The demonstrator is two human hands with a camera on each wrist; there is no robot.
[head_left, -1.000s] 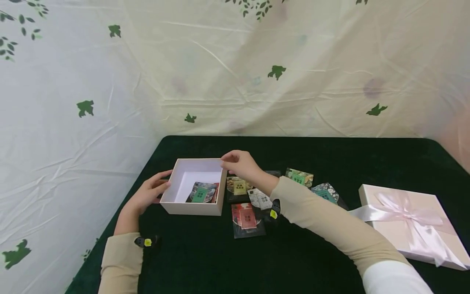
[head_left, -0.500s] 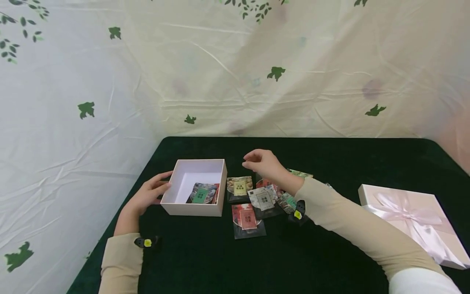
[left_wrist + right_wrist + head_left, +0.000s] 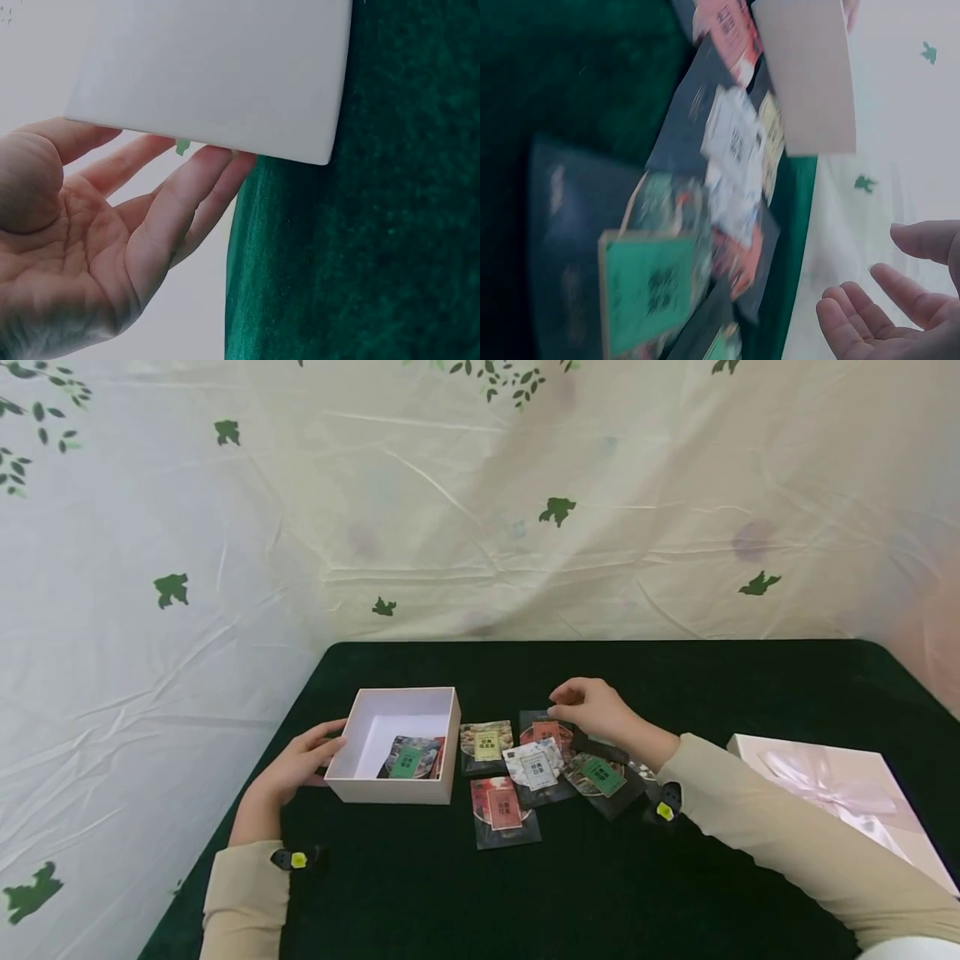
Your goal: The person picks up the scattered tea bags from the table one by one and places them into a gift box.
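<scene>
An open white box (image 3: 390, 791) stands at the left of the table, with dark picture-printed packets (image 3: 408, 760) inside, a green label on top. My left hand (image 3: 300, 760) rests its extended fingers against the box's left side; the left wrist view shows fingertips at its edge. Over the loose packets hovers my right hand (image 3: 600, 710), its fingers slightly bent and holding nothing in the right wrist view. Nearest below it lie a red-labelled packet (image 3: 534, 725) and a green-labelled packet (image 3: 603, 777). A white-labelled packet (image 3: 537, 768) overlaps the pile.
Beside the box lie a yellow-labelled packet (image 3: 486, 746) and, closer to me, another red-labelled packet (image 3: 504, 814). At the right is a pale pink lid (image 3: 892, 785) with a ribbon bow, partly behind my right sleeve. A leaf-printed cloth (image 3: 450, 527) hangs behind the dark green table (image 3: 420, 893).
My right hand has moved from the box's right rim rightward to above the packets, uncovering several of them. The left hand stays at the box.
</scene>
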